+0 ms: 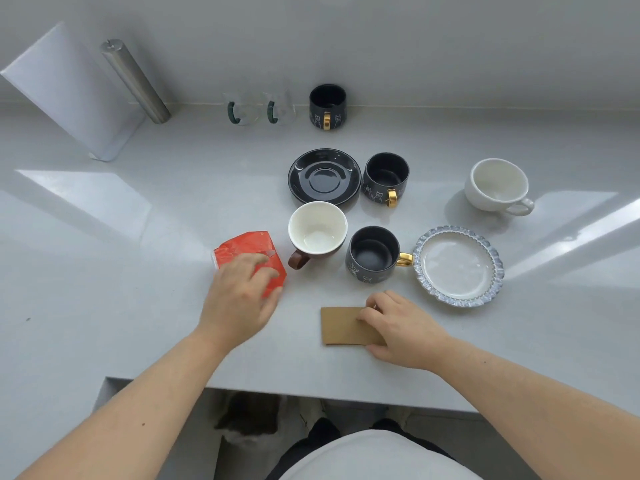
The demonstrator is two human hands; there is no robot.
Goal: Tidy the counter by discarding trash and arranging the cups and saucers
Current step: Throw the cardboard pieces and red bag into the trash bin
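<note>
Two bare hands rest on the pale grey counter [104,271] — the left hand [239,299] lies fingers spread, flat over a crumpled red foil wrapper [247,252], and the right hand [398,329] pinches the right end of a flattened brown cardboard cup sleeve [343,325] between thumb and fingers. Just beyond stand a brown-handled white cup [317,232], three dark gold-handled mugs [374,254] and a black saucer [325,176] — a frilled pale saucer [458,266] sits right.
</note>
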